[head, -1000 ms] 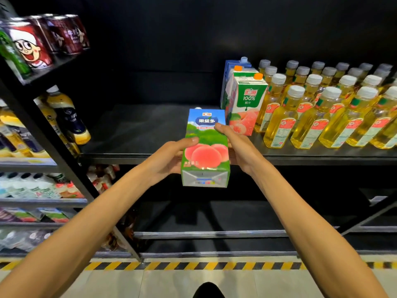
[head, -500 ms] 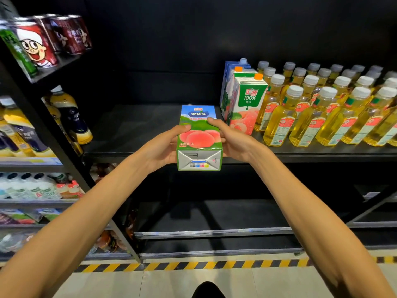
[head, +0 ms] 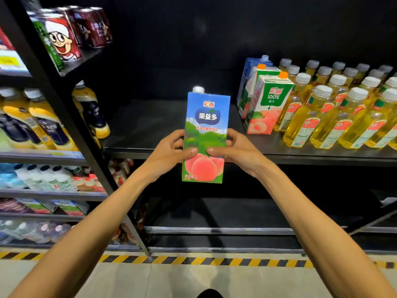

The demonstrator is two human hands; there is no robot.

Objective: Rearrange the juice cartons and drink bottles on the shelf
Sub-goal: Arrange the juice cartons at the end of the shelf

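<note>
Left hand [head: 169, 154]: grips the left edge of the peach juice carton [head: 206, 130], thumb laid across the printed front, fingers curled round the back. Right hand [head: 238, 150]: grips the right edge the same way, thumb on the front, its tip close to the left thumb just above the peach picture. Peach juice carton: blue and green, white screw cap at the top, upright, front face towards the camera, held in the air before the front edge of the black shelf [head: 150, 134], its base showing lower than that edge. Green-and-white carton [head: 268, 110]: orange cap, standing on the shelf to the right of the held carton and apart from it, at the front of a short row. Second carton of the same kind directly behind it; blue carton [head: 250, 67] at the rear of that row. Yellow drink bottles [head: 335, 119]: white caps, red-and-white labels, several rows deep, just beside the cartons and filling the right part of the shelf. Left rack: red cans [head: 62, 37] with a cartoon face on the upper level; dark-labelled bottles [head: 92, 110] of yellow drink one level down; small white bottles and packets lower, blurred. Lower shelf [head: 214, 230]: black, under the main one. Floor: pale tiles, with yellow-and-black striped tape [head: 193, 260] along the foot of the racks.
</note>
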